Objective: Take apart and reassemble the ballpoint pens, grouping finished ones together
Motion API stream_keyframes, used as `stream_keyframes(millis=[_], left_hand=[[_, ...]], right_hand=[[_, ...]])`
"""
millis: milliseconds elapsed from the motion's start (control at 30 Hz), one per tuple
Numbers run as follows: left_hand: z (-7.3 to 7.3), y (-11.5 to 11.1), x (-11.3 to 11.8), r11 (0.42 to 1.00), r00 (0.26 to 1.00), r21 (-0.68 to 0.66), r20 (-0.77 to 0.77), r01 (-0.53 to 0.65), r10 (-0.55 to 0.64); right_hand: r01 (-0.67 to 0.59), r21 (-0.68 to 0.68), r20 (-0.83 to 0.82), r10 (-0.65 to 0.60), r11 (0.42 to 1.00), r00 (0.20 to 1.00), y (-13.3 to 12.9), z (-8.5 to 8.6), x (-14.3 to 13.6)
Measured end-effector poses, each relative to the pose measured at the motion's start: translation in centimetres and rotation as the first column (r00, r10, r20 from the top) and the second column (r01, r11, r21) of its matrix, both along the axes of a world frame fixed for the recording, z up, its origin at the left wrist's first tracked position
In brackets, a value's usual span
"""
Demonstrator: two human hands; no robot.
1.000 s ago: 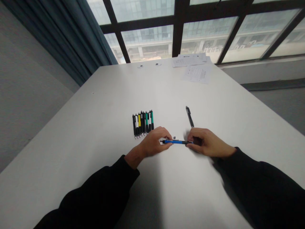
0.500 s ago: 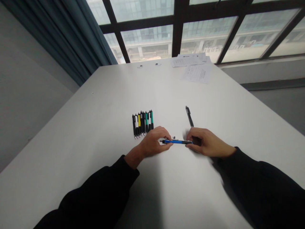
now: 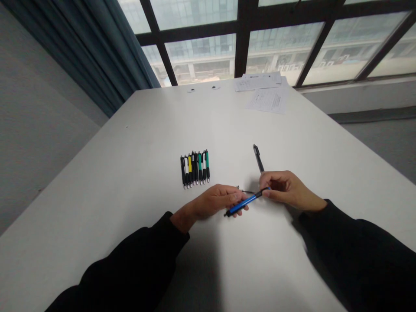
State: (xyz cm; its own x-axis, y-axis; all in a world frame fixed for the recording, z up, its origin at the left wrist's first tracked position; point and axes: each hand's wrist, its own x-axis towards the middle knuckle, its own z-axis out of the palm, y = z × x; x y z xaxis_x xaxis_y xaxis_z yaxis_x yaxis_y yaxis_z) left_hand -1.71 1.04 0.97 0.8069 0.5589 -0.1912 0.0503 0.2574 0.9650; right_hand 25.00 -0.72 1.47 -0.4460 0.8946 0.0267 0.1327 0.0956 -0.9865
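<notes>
A blue pen (image 3: 243,205) with black ends is held at a slant between my two hands. My left hand (image 3: 216,201) has its thumb over and its fingers under the barrel. At the pen's upper right end, my right hand (image 3: 286,190) pinches the dark grip between thumb and fingers. Behind the pen a thin dark strip (image 3: 248,191) shows between the hands; what it is I cannot tell. A tiny metallic piece (image 3: 238,187) lies on the table just beyond my left fingers. Past my right hand lies a dark pen (image 3: 258,158), its near end close to the fingers.
A row of several pens (image 3: 195,169), black, white, yellow and green, lies side by side on the white table (image 3: 156,138), left of centre. Printed papers (image 3: 268,99) are at the far edge, below the window (image 3: 201,52). A blue curtain (image 3: 107,52) hangs at the left.
The blue pen has swung from level to slanted, its left end coming down towards me. My left hand has shifted slightly right and lower, and its fingers now show beneath the pen.
</notes>
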Motion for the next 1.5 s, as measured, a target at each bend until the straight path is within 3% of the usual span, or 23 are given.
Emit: stream_keyframes(millis=[200,267,367,500,600,733,833,900,967,1033,1200,1367,1500], left_hand=[[-0.5,-1.3,1.3,0.974,0.996,-0.207,0.022,0.093,-0.091],[-0.3,-1.2,1.2,0.966,0.993,-0.231,0.057,0.112,-0.102],[0.2,-1.1,0.8,0.951,0.979,-0.251,0.132,0.182,-0.152],[1.3,-1.0,0.6,0.929,0.952,-0.221,0.145,0.298,-0.270],[1.8,-1.0,0.6,0.927,0.948,-0.202,0.102,0.316,-0.301],[1.7,-0.8,0.5,0.920,0.942,-0.201,0.083,0.336,-0.325],[1.4,-0.7,0.3,0.914,0.941,-0.221,0.098,0.339,-0.325],[1.4,-0.7,0.3,0.914,0.940,-0.223,0.102,0.340,-0.325],[1.4,-0.7,0.3,0.918,0.943,-0.216,0.092,0.332,-0.320],[1.5,-0.7,0.4,0.923,0.947,-0.212,0.079,0.321,-0.311],[1.2,-0.8,0.5,0.923,0.951,-0.227,0.082,0.310,-0.299],[0.5,-0.9,0.3,0.908,0.943,-0.255,0.122,0.331,-0.310],[0.3,-0.9,0.3,0.905,0.942,-0.259,0.114,0.336,-0.317]], right_hand=[[-0.051,-0.042,-0.065,0.048,0.998,0.997,-0.6,0.5,-0.9],[-0.030,0.010,-0.046,0.031,0.999,0.998,-0.6,0.7,-1.1],[0.006,0.234,0.190,-0.052,0.972,0.981,-0.5,0.6,-1.1],[-0.183,0.459,0.531,-0.103,0.869,0.841,-0.4,0.1,-1.2],[-0.222,0.496,0.587,-0.135,0.840,0.798,-0.5,-0.1,-1.7],[-0.203,0.503,0.588,-0.160,0.840,0.793,-0.6,0.0,-2.2],[-0.054,0.384,0.444,-0.133,0.922,0.886,-0.7,-0.1,-2.4],[0.087,0.168,0.250,-0.128,0.982,0.960,-0.7,-0.4,-2.5],[0.153,-0.050,0.054,-0.151,0.987,0.987,-0.6,-0.6,-2.4],[0.164,-0.170,-0.102,-0.183,0.972,0.978,-0.4,-0.8,-2.2],[0.126,-0.274,-0.361,-0.223,0.953,0.905,0.4,-0.5,-1.3],[0.199,-0.272,-0.359,-0.291,0.942,0.887,0.5,0.0,-0.8],[0.170,-0.323,-0.412,-0.300,0.931,0.861,0.5,-0.3,-0.7]])
